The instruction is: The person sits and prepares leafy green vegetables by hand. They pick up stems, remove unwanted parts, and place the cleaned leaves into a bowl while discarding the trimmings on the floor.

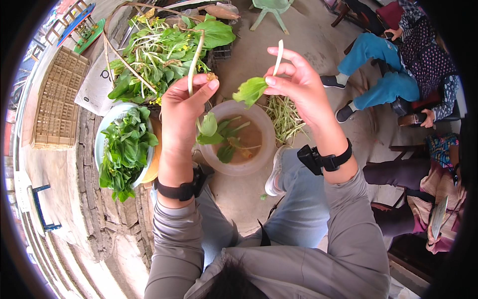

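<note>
My left hand (188,101) pinches a pale leaf stalk (194,67) that rises above the fingers, with green leaves (209,129) hanging below the hand. A small brownish bit (211,76) sits at the tip of its index finger. Between thumb and fingers, my right hand (295,80) grips a leaf (251,91) by its whitish stem (279,56). Both hands are raised over a translucent plastic basin (267,149) of brownish water, where several leaves and stems (225,153) float. Beside the basin lies a heap of thin green stems (283,117).
At upper left is a pile of leafy greens with yellow flowers (160,56). A light-blue bowl (100,149) holds green leaves (125,149). A woven crate (56,101) stands farther left, a green stool (272,11) at the top. Two people (425,71) sit at right.
</note>
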{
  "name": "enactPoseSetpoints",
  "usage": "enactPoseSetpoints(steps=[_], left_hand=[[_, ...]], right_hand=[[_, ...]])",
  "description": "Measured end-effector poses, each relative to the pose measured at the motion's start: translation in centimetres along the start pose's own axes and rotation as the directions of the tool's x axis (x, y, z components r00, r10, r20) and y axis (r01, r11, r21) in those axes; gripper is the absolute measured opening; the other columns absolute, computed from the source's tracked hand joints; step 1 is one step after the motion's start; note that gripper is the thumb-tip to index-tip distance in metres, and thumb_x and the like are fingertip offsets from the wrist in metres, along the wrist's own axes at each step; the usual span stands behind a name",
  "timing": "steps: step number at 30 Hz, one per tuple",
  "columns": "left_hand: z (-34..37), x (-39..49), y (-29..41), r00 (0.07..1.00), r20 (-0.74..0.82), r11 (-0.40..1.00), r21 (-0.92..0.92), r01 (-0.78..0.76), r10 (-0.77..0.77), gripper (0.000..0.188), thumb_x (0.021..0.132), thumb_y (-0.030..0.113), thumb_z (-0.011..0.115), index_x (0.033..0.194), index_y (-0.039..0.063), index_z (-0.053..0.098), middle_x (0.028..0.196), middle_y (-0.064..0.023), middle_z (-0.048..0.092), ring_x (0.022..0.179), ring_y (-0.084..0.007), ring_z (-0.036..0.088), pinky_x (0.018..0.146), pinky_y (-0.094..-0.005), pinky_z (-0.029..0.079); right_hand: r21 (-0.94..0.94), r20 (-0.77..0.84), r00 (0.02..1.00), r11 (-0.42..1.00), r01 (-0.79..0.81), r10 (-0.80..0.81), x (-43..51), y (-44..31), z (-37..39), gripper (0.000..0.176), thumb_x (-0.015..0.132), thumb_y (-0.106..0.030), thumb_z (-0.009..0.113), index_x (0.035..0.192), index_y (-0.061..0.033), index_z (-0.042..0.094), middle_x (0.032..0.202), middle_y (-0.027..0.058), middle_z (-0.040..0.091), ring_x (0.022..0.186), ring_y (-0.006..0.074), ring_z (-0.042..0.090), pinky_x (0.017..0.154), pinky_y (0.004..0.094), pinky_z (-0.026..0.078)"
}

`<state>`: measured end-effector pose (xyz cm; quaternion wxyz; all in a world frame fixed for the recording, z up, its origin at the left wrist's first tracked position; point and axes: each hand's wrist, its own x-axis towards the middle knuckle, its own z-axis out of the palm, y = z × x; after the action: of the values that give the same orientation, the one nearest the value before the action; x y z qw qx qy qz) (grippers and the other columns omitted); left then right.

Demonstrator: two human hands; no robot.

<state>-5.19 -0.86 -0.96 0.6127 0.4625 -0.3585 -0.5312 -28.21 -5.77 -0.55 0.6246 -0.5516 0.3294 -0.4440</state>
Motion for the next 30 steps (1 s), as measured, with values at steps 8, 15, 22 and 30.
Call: enactPoseSetpoints(steps=[8, 15, 22, 30], left_hand=[[0.4, 0.4, -0.7, 0.999, -0.032, 0.999, 0.021, 0.043, -0.042, 0.013, 0.081, 0.005, 0.075, 0.093, 0.005, 0.071, 0.072, 0.0051, 0.062, 0.049, 0.0027, 0.033, 0.044, -0.0164, 0.019], [2.4, -0.1, -1.7, 0.984, 0.130, 0.992, 0.039, 0.121, -0.125, 0.018, 0.081, 0.007, 0.074, 0.098, 0.004, 0.071, 0.077, 0.0020, 0.066, 0.052, 0.0019, 0.039, 0.046, -0.0151, 0.022], [0.9, 0.9, -1.3, 0.995, 0.031, 0.995, 0.048, 0.088, -0.090, 0.031, 0.085, 0.015, 0.071, 0.110, -0.002, 0.066, 0.091, 0.0018, 0.061, 0.065, -0.0008, 0.042, 0.051, -0.0162, 0.027], [-2.9, 2.3, -0.7, 0.928, 0.373, 0.816, -0.532, 0.227, -0.015, 0.043, 0.094, -0.002, 0.044, 0.134, -0.016, 0.038, 0.108, -0.0150, 0.056, 0.102, -0.0206, 0.054, 0.100, -0.0338, 0.042]], right_hand=[[-0.572, 0.048, 0.980, 0.810, -0.131, 0.193, -1.4, 3.7, 0.1, 0.046, 0.085, -0.005, 0.069, 0.129, -0.0043, 0.053, 0.115, 0.0110, 0.063, 0.101, 0.0156, 0.061, 0.088, 0.0299, 0.051], [-0.309, 0.138, 0.983, 0.948, -0.073, 0.121, -0.8, 3.1, 2.2, 0.021, 0.088, -0.011, 0.069, 0.106, -0.0003, 0.064, 0.098, 0.0030, 0.066, 0.086, 0.0090, 0.061, 0.076, 0.0243, 0.051], [-0.719, -0.115, 0.987, 0.677, -0.160, 0.111, 0.2, 2.4, -5.7, 0.016, 0.085, -0.015, 0.069, 0.095, -0.0017, 0.069, 0.079, 0.0048, 0.068, 0.071, 0.0100, 0.063, 0.063, 0.0270, 0.051], [-0.932, -0.360, 0.933, -0.050, -0.360, -0.017, -1.1, 3.4, -11.4, 0.018, 0.076, -0.019, 0.072, 0.086, -0.0045, 0.068, 0.078, 0.0152, 0.067, 0.078, 0.0329, 0.065, 0.069, 0.0401, 0.051]])
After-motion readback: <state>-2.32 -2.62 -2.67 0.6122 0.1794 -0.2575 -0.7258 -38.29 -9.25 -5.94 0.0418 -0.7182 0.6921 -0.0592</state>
